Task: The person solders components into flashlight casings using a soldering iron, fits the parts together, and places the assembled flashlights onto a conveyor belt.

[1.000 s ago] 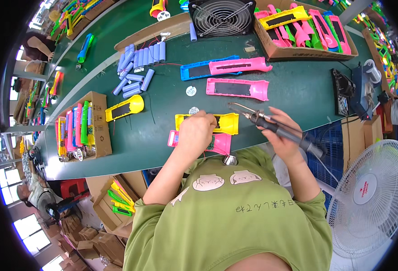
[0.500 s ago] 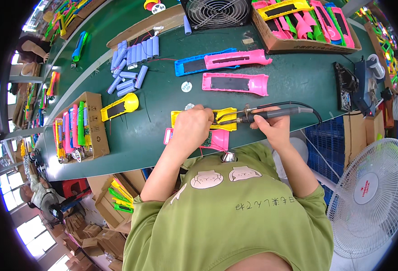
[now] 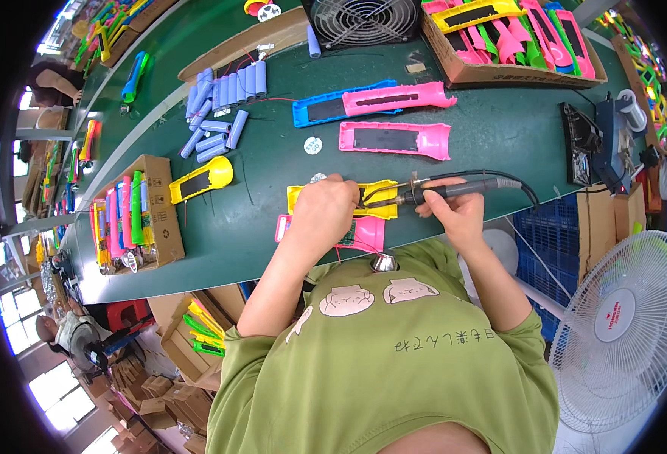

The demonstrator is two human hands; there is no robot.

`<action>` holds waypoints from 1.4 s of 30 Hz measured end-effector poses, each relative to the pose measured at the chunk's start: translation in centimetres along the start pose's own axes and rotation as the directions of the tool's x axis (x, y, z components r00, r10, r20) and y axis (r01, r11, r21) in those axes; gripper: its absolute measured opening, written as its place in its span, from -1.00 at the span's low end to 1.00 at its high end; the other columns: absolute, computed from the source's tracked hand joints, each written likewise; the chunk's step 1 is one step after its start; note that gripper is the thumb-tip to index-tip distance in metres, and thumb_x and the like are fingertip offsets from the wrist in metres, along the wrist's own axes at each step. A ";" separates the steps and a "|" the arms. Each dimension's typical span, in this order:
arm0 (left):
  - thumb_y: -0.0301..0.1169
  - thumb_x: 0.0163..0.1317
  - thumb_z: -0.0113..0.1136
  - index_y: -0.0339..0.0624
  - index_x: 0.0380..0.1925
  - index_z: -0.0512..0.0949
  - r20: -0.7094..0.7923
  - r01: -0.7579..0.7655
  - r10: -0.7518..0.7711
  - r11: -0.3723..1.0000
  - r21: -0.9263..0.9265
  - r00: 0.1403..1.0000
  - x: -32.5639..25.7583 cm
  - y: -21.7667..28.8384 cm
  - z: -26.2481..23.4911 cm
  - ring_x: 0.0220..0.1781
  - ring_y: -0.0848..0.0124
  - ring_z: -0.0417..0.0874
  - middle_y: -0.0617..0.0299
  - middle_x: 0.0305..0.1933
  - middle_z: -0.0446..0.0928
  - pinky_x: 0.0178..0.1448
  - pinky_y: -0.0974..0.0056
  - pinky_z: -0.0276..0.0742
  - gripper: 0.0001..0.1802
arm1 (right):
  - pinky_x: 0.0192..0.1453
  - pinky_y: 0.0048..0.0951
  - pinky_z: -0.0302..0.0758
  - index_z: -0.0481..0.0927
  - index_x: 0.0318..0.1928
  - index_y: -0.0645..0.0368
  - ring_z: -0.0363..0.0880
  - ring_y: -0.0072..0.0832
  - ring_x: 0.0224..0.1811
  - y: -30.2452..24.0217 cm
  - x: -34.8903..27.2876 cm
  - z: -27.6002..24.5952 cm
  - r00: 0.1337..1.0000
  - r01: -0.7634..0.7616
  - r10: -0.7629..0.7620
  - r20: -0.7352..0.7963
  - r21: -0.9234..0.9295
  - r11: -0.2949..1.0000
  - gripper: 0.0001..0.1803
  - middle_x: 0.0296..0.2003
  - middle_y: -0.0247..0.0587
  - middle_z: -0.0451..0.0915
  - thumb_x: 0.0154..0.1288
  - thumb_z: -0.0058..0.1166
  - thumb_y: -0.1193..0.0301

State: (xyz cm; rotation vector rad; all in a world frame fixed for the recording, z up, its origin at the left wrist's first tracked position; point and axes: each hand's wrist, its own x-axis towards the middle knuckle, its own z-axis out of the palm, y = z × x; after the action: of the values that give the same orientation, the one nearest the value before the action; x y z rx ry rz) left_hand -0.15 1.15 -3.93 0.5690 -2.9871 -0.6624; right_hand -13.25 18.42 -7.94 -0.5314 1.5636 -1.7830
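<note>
We find the yellow shell point(image 3: 385, 213) on the tabletop point(image 3: 500, 144), its left part beneath the left hand point(image 3: 324, 208), whose fingers curl downward; whether they pinch a wire or only press, we cannot tell. The right hand point(image 3: 454, 212) grasps the soldering iron point(image 3: 496, 184) in its fingers, the metal tip reaching left into the shell, just beside the left fingertips. That closeness worries us most: a small slip of the right grip could burn the left fingers, and a tip resting too long could soften the plastic, though we cannot tell whether it touches anything. Just below the left fingers, the pink shell point(image 3: 367, 236) with its green circuit board point(image 3: 347, 236) could catch a stray drip of solder. Right of the right fingers, the looping black cable point(image 3: 531, 194) could snag and jerk the tip. Below both hands, the silver cup point(image 3: 383, 262) sits near the edge, where a nudge could tip it off.
</note>
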 end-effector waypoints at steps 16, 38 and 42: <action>-0.50 -0.10 0.10 -0.21 -0.59 0.57 0.007 0.002 -0.003 1.000 0.027 1.000 0.1 0.2 -0.1 -0.44 0.12 0.54 0.04 -0.55 0.48 -0.34 0.11 0.44 -0.93 | 0.36 -0.04 0.00 0.24 0.11 0.22 0.39 -0.09 0.08 -0.2 -2.8 3.3 0.877 0.459 -0.328 0.352 -0.409 0.788 -0.23 -0.07 -0.05 0.47 -0.14 0.34 0.38; -0.48 -0.24 0.20 -0.13 -0.41 0.52 -0.250 -0.378 0.361 0.926 -0.020 0.898 -7.8 -1.4 0.2 -0.23 0.27 0.48 0.23 -0.27 0.45 -0.21 0.26 0.43 -0.74 | 0.37 -0.02 -0.12 0.09 0.15 0.19 0.26 -0.21 0.20 -0.2 -3.1 4.2 0.876 0.439 -0.187 0.445 -0.572 0.693 -0.13 0.09 -0.15 0.40 -0.18 0.33 0.40; -0.49 -0.24 0.18 -0.15 -0.43 0.52 -0.402 -0.434 0.390 0.901 -0.019 0.828 -8.0 -2.3 2.3 -0.30 0.29 0.49 0.27 -0.34 0.47 -0.26 0.28 0.44 -0.75 | 0.35 0.07 -0.12 0.09 0.16 0.18 0.31 -0.23 0.14 -0.1 -3.0 4.4 0.861 0.479 -0.199 0.469 -0.612 0.629 -0.15 0.07 -0.19 0.40 -0.17 0.29 0.46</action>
State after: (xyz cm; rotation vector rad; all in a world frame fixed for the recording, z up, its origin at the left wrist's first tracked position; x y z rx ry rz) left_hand 7.81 3.03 -6.61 0.0239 -2.5484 -0.5852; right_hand -8.14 17.58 -6.56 -1.5485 1.9381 -1.1280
